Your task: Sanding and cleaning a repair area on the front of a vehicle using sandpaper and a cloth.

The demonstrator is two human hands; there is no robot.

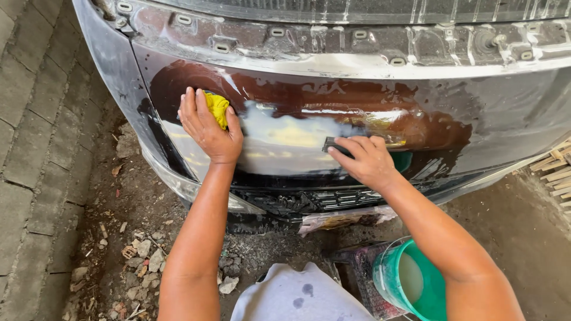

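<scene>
Hands on wet bumper (476,113) | left hand (209,128) grip pressing yellow cloth (217,107); right hand (366,160) grip closed on dark sanding block (333,144) | judgement: keep block flat; strokes even

Yellow cloth (217,108); dark brown wet bumper (309,113), whitish patch; green bucket (416,282).

Bare wet bumper (416,128) lies open between the hands; green bucket (416,282) crowds below right
</scene>
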